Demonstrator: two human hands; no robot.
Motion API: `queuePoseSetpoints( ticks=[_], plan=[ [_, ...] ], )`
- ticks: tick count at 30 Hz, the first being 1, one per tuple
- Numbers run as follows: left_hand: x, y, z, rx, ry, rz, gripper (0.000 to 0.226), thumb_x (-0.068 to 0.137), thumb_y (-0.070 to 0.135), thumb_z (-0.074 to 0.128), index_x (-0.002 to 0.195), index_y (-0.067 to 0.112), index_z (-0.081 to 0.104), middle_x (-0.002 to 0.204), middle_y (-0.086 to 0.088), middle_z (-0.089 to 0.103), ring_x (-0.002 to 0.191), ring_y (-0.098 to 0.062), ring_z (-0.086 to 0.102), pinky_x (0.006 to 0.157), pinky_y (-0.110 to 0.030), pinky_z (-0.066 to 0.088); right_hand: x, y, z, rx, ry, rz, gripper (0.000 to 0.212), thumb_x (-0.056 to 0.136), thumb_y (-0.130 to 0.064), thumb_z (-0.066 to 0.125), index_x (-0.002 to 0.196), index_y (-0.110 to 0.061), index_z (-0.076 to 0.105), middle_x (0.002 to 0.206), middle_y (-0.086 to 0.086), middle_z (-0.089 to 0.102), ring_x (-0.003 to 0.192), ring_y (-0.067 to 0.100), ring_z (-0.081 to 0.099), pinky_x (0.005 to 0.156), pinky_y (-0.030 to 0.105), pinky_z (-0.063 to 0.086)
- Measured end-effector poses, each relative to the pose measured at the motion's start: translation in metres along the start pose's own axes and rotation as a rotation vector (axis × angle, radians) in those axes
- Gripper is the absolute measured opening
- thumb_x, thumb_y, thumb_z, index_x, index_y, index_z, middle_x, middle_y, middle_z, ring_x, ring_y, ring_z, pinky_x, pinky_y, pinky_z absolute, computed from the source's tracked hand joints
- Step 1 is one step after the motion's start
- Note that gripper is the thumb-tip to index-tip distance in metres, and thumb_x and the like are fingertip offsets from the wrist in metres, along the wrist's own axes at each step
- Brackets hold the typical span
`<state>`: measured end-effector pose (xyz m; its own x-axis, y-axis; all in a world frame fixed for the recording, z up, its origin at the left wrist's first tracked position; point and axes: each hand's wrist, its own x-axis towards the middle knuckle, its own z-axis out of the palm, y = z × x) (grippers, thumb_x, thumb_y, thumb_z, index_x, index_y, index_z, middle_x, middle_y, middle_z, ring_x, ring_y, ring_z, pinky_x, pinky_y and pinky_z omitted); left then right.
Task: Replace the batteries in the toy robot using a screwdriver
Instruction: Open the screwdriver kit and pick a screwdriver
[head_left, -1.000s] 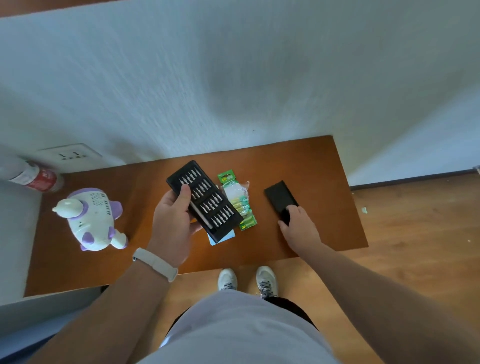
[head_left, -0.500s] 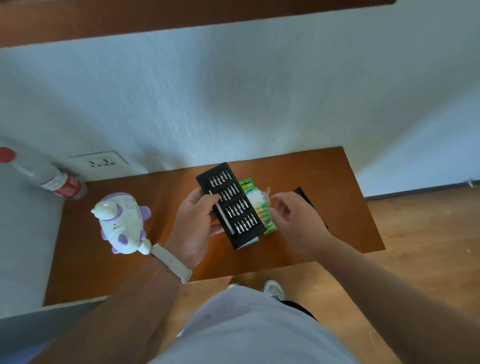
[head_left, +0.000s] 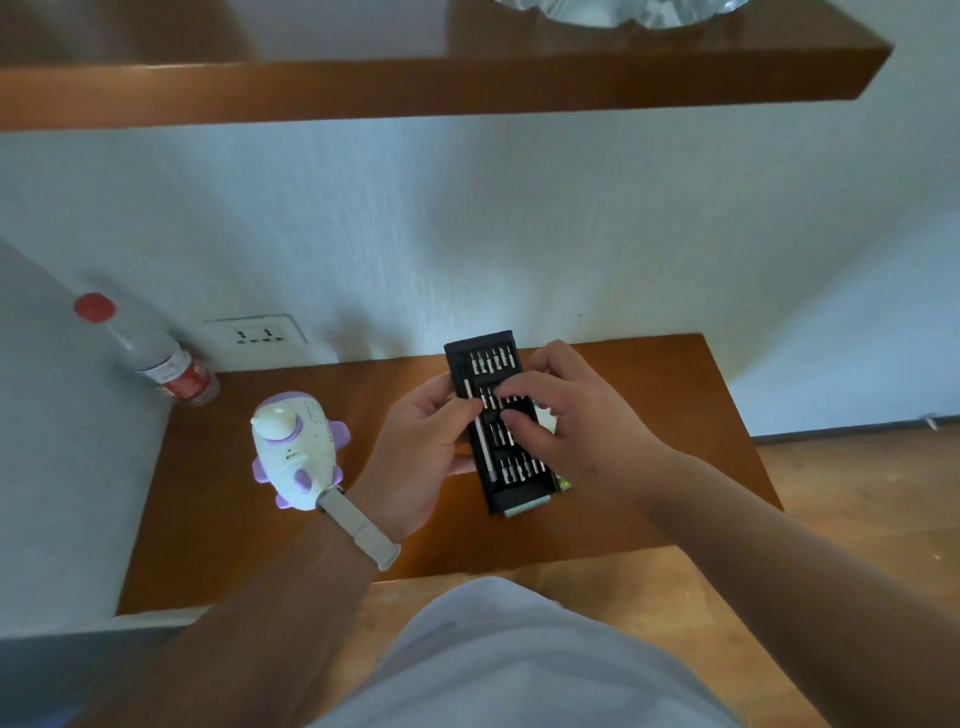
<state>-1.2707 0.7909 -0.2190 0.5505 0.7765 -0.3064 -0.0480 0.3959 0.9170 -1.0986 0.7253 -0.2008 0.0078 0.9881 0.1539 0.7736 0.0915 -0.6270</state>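
Toy robot (head_left: 293, 447): white body, purple limbs.

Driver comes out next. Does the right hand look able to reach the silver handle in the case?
Probably yes: the right hand is over the case beside the silver handle, its lower half bare; the thumb of the left hand lies near its top.
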Motion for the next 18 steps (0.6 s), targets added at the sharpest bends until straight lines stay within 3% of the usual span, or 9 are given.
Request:
queuePoseSetpoints(
  ticks=[2,4,7,12,18],
  plan=[
    [-0.002,0.002,-0.004,0.014,-0.006,0.012,0.029,0.103,0.015,0.052,0.120,0.028,0.071,0.111,-0.009,0.075,0.101,-0.027,0.074,0.074,-0.038,0.062,0.002,-0.005,0.001,-0.018,0.002,-0.007,0.026,0.092,-0.027,0.064,0.118,-0.021,0.067,0.108,-0.013,0.043,0.089,0.003,0.050,0.072,0.019,0.050],
    [-0.003,0.003,-0.006,0.017,-0.008,0.019,0.029,0.102,0.013,0.052,0.121,0.026,0.070,0.109,-0.010,0.076,0.100,-0.027,0.074,0.073,-0.038,0.062,0.002,-0.009,0.002,-0.028,0.011,-0.023,0.026,0.092,-0.024,0.066,0.118,-0.019,0.068,0.108,-0.011,0.044,0.086,0.002,0.048,0.069,0.015,0.044],
    [-0.005,0.002,-0.007,0.019,-0.002,0.027,0.030,0.101,0.011,0.052,0.122,0.025,0.070,0.107,-0.010,0.076,0.098,-0.027,0.074,0.073,-0.038,0.062,0.000,-0.013,0.004,-0.026,0.026,-0.034,0.024,0.092,-0.019,0.067,0.116,-0.016,0.069,0.107,-0.011,0.045,0.083,-0.007,0.047,0.069,0.011,0.039],
    [-0.009,-0.002,-0.008,0.019,0.000,0.036,0.033,0.101,0.009,0.052,0.121,0.028,0.071,0.106,-0.008,0.076,0.097,-0.026,0.074,0.072,-0.038,0.062,-0.005,-0.014,0.005,0.015,0.020,-0.033,0.025,0.092,-0.017,0.068,0.116,-0.018,0.070,0.105,-0.024,0.041,0.095,-0.020,0.045,0.070,0.005,0.036],
    [-0.010,-0.005,-0.008,0.025,-0.006,0.039,0.033,0.100,0.011,0.053,0.123,0.029,0.070,0.108,-0.007,0.076,0.099,-0.026,0.074,0.072,-0.038,0.062,-0.005,-0.015,0.005,0.030,0.032,-0.050,0.023,0.090,-0.014,0.070,0.113,-0.015,0.072,0.104,-0.022,0.044,0.095,-0.020,0.047,0.070,0.002,0.039]
  ],
)
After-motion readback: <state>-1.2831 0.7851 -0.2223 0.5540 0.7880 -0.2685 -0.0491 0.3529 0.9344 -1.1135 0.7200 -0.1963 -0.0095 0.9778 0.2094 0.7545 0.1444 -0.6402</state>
